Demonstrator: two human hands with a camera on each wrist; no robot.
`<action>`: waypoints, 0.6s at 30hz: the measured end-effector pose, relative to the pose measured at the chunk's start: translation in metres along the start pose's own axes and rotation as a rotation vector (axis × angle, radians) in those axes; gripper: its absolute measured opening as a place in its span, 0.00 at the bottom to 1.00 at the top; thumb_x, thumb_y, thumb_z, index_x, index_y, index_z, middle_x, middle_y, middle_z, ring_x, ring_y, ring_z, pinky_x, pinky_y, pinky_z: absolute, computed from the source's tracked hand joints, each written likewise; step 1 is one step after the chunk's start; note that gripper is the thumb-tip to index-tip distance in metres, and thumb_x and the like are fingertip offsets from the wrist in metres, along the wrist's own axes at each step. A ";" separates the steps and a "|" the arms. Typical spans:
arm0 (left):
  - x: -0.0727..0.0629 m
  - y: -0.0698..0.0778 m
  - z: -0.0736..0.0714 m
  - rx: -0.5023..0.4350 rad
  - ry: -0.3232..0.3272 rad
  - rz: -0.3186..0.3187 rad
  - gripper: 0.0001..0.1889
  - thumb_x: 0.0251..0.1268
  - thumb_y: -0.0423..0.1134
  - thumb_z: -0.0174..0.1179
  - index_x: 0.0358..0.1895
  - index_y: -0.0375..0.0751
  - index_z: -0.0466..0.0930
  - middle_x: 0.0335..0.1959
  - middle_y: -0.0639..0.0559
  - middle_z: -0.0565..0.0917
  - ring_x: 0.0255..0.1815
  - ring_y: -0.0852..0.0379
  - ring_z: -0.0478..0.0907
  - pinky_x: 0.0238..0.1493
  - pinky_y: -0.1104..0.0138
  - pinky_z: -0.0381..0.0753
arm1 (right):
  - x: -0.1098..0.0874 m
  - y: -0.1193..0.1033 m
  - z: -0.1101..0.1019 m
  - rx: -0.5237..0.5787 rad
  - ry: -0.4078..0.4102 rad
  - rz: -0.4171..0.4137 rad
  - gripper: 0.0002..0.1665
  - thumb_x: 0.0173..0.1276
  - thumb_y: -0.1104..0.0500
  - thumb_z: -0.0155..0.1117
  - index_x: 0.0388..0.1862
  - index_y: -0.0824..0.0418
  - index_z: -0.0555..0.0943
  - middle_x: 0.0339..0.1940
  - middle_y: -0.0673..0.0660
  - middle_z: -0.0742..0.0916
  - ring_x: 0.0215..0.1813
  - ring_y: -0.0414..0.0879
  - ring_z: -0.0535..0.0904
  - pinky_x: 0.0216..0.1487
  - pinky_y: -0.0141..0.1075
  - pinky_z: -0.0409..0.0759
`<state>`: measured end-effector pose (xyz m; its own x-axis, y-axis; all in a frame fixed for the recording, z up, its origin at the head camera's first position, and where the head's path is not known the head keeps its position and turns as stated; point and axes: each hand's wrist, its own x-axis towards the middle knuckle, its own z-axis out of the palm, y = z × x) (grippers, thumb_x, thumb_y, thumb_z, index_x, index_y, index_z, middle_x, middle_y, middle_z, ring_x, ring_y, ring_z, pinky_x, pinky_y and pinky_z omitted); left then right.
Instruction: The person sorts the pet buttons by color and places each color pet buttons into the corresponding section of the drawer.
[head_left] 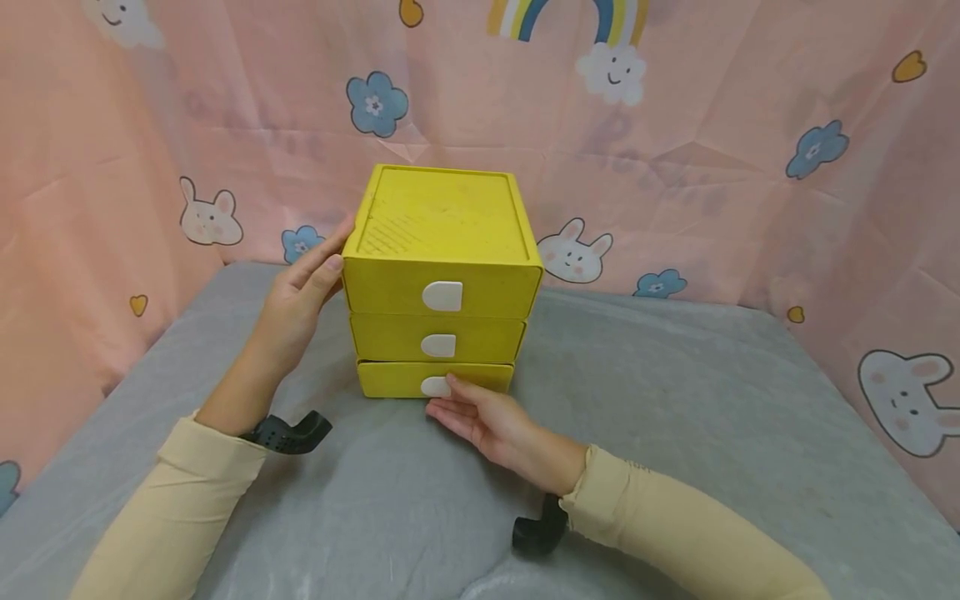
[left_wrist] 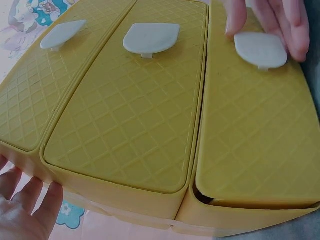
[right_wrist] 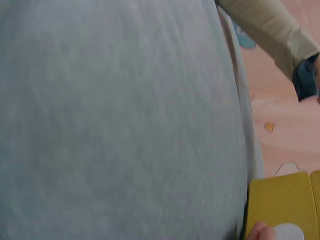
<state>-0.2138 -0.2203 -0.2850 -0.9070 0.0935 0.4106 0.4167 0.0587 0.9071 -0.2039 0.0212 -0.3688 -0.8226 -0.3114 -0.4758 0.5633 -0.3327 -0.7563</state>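
A yellow three-drawer storage box (head_left: 442, 212) stands upright on the grey cloth, its drawers stacked and fitted with white tab handles. My left hand (head_left: 296, 304) rests against its left side near the top, fingers fairly straight and thumb by the front edge. Low at the front, my right hand (head_left: 495, 425) has its thumb and fingers on either side of the white handle (left_wrist: 261, 50) of the bottom drawer (left_wrist: 257, 125), pinching it. That drawer sits slightly ajar, with a narrow dark gap along its edge. The upper two drawers look closed.
Grey cloth (head_left: 675, 417) covers the table around the box. Behind hangs a pink curtain (head_left: 675, 167) printed with rabbits, clouds and flowers. Black wrist-worn mounts (head_left: 292, 433) stick out below both wrists.
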 end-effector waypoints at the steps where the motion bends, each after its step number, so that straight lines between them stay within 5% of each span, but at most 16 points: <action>1: 0.000 0.000 0.000 0.001 0.000 -0.003 0.26 0.81 0.44 0.44 0.78 0.51 0.58 0.80 0.57 0.59 0.80 0.57 0.56 0.80 0.57 0.60 | 0.001 -0.001 -0.001 -0.005 -0.003 0.004 0.11 0.77 0.61 0.55 0.51 0.68 0.76 0.49 0.68 0.83 0.53 0.56 0.85 0.68 0.44 0.75; 3: 0.000 0.001 0.001 -0.001 0.000 -0.006 0.25 0.81 0.44 0.44 0.78 0.52 0.59 0.80 0.57 0.60 0.80 0.57 0.56 0.80 0.54 0.58 | 0.003 -0.003 -0.002 -0.016 -0.016 0.011 0.12 0.77 0.61 0.55 0.51 0.68 0.77 0.49 0.68 0.85 0.54 0.56 0.84 0.68 0.44 0.75; 11: 0.002 -0.001 0.001 -0.018 -0.009 0.007 0.26 0.81 0.44 0.44 0.78 0.49 0.58 0.81 0.55 0.58 0.81 0.56 0.55 0.72 0.76 0.68 | 0.006 -0.011 -0.017 -0.164 -0.054 -0.021 0.13 0.76 0.62 0.58 0.52 0.70 0.78 0.40 0.61 0.88 0.45 0.49 0.87 0.61 0.42 0.83; 18: 0.002 -0.005 0.000 -0.003 -0.010 -0.005 0.26 0.81 0.45 0.44 0.78 0.50 0.58 0.79 0.54 0.61 0.79 0.57 0.59 0.78 0.65 0.64 | -0.010 -0.039 -0.048 -0.341 -0.081 -0.039 0.22 0.75 0.64 0.57 0.63 0.76 0.74 0.42 0.57 0.90 0.44 0.44 0.88 0.61 0.40 0.82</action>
<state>-0.2178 -0.2208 -0.2888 -0.9083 0.1036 0.4053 0.4122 0.0558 0.9094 -0.2213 0.0799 -0.3556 -0.8265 -0.3788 -0.4164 0.4619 -0.0338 -0.8863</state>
